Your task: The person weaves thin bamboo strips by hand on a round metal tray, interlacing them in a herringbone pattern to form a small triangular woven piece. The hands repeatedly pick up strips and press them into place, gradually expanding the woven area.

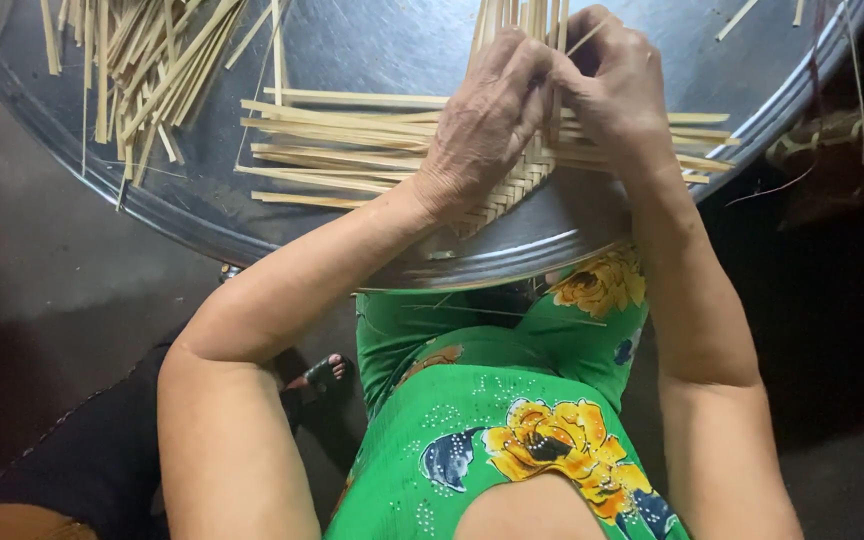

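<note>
**Both hands on the bamboo weave, round metal tray**

Head view, looking down.

- My left hand [487,125] lies across the woven bamboo mat [512,190], palm down, fingers curled in narrow toward the upright strips. Thumb side meets my right hand at about 12 o'clock of the mat. Cannot tell exactly which strip the fingertips press; they are hidden behind the knuckles.
- My right hand [617,95] sits just beside the left, at its 3 o'clock, touching it. Fingers pinched close on a thin bamboo strip [584,38] that slants up past the knuckles.
- The mat rests on the round metal tray [372,50], near the tray's 6 o'clock edge, closest to my body. Its finished diagonal plaiting shows under my left wrist; loose ends fan out at 9 o'clock [332,140] and at 3 o'clock [702,140], and more stand up at 12 o'clock [512,20].
- A loose pile of cut strips [142,70] lies at the tray's 10 o'clock, well apart from the mat.
- Below the tray: my green flowered dress [492,420] over my lap, dark floor either side, a sandalled foot [327,372] at 7 o'clock.
</note>
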